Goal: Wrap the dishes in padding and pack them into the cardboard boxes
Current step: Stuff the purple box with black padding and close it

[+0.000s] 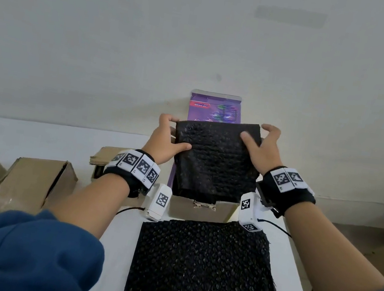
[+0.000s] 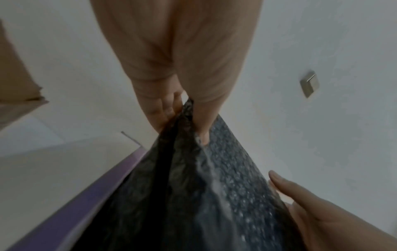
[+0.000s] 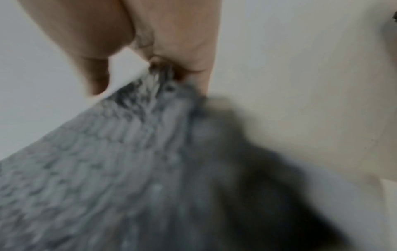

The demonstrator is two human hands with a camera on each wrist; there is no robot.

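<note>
Both hands pinch the black padded bundle (image 1: 216, 159) at its top corners: left hand (image 1: 165, 138) thumb on the front, fingers behind; right hand (image 1: 259, 147) the same on the other side. The bundle sits centre frame, its lower end already inside the open cardboard box (image 1: 201, 209) in front of the purple carton (image 1: 213, 106). Whether there is a dish inside I can't tell.

Risks, my read: the grip is on padding only, so a loose wrap could let the contents slide out the bottom; the bottom edge could snag the box rim.

Long axis runs roughly vertical in frame, top edge tilted toward the wall. A spare padding sheet (image 1: 201, 272) lies flat at bottom centre.
</note>
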